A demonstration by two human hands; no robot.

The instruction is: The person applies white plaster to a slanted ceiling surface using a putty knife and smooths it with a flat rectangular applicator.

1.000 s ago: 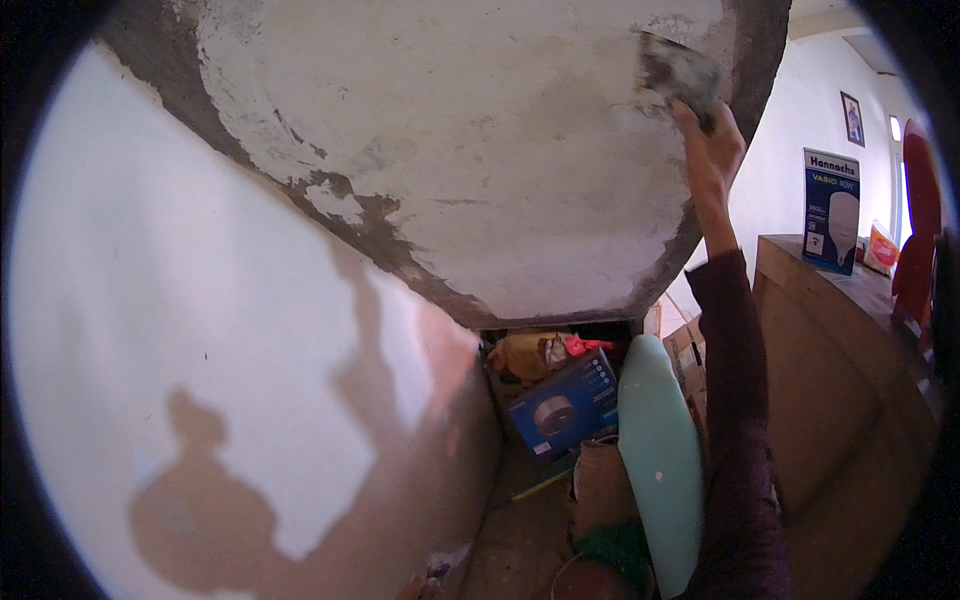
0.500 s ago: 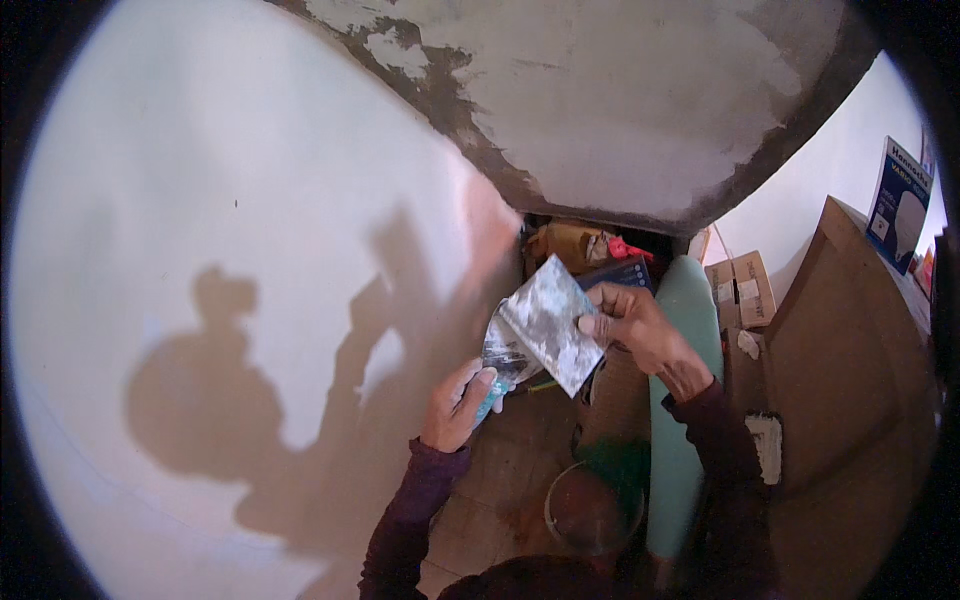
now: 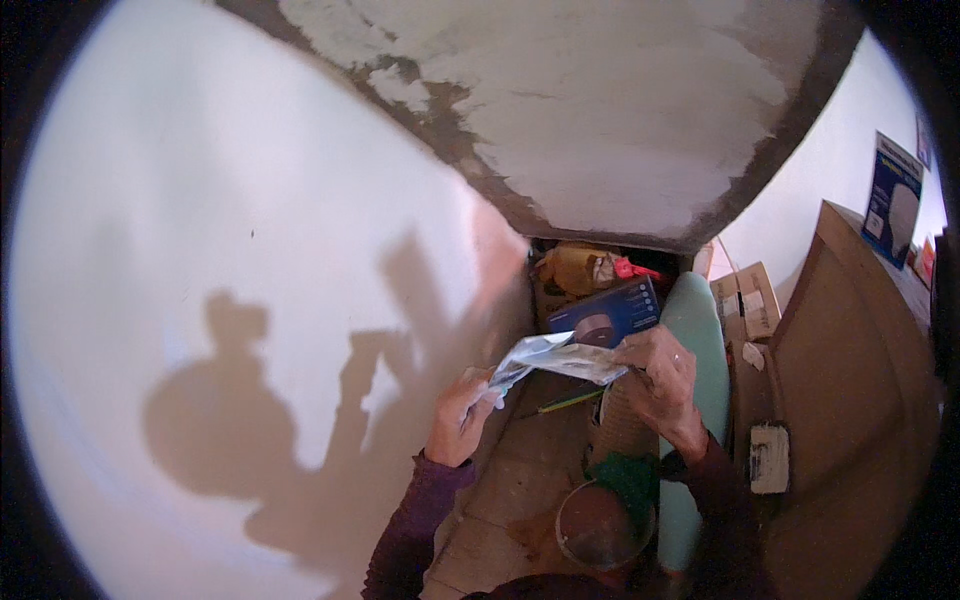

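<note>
In front of me, my left hand (image 3: 463, 415) is closed around a putty scraper (image 3: 516, 363) with a white-smeared blade. Its teal grip, plain in the earlier frame, is mostly hidden by my fingers now. My right hand (image 3: 662, 382) pinches the edge of a thin flat square plate (image 3: 592, 366), also streaked with white and grey. Both tools are tilted nearly edge-on, and their far ends meet or overlap between my hands; whether they touch I cannot tell.
A white wall (image 3: 200, 180) rises on the left under a patchy grey plastered slab (image 3: 620, 130). Beyond my hands lie a blue box (image 3: 620, 312) and a yellowish bag (image 3: 575, 270). To the right are a pale green ironing-board-like panel (image 3: 695, 340), a cardboard box (image 3: 748, 300) and a brown panel (image 3: 850, 380). Below stands a round container (image 3: 600, 525).
The plate and scraper have turned from showing their broad faces to nearly edge-on. My right hand has rolled over and moved slightly lower and right. The view has shifted a little.
</note>
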